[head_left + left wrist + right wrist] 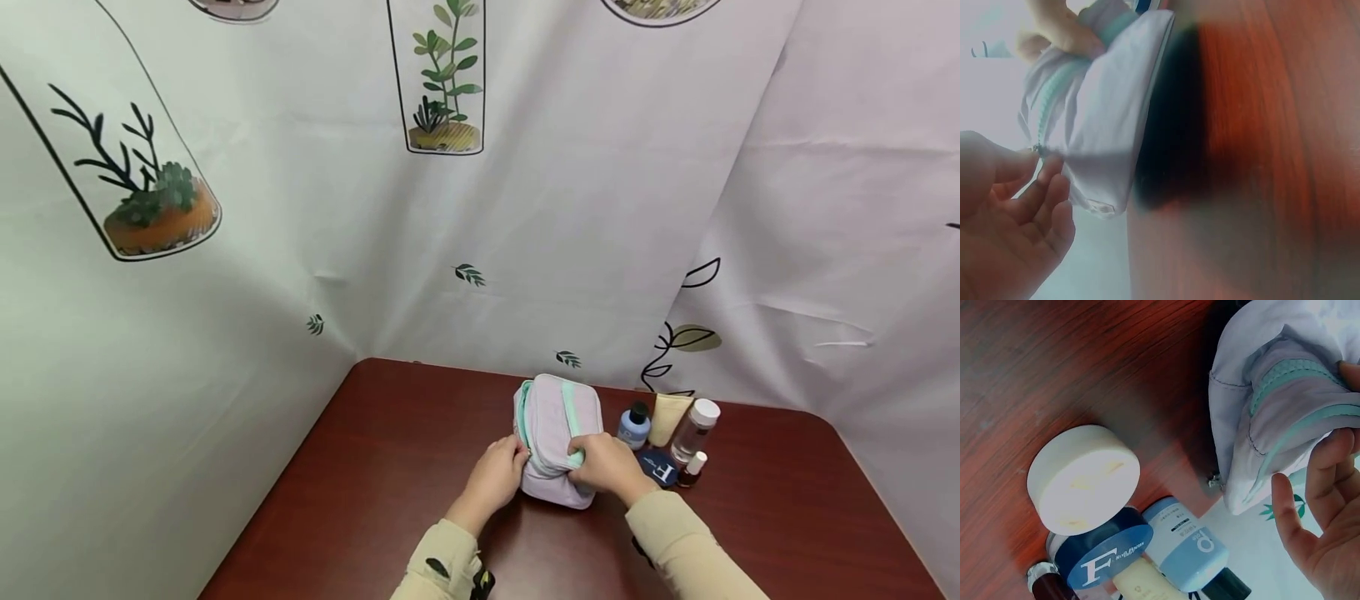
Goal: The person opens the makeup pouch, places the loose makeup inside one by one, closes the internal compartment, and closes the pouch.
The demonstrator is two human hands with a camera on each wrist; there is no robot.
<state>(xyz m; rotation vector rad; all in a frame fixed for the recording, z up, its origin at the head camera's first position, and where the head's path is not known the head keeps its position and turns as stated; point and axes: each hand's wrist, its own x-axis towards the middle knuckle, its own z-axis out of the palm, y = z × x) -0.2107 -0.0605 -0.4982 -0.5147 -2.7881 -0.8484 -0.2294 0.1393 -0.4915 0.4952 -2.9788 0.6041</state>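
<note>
A lavender cosmetic bag [551, 417] with mint-green zipper and strap stands on the table, its left side partly unzipped. My left hand [493, 475] is at the bag's near left edge. In the left wrist view, its thumb and forefinger pinch the small zipper pull [1036, 149] on the mint zipper [1054, 94]. On the other side, my right hand [609, 467] grips the bag's near right edge by the strap, with the thumb on top. The right wrist view shows the right-hand fingers [1329, 469] under that edge.
Right of the bag stand a blue bottle with black cap [634, 427], a cream tube [667, 419], a clear white-capped bottle [693, 429], a dark blue round jar [658, 468] and a small dark bottle [692, 471]. A white round jar [1082, 481] sits beside them. Patterned cloth [525, 250] hangs behind the table.
</note>
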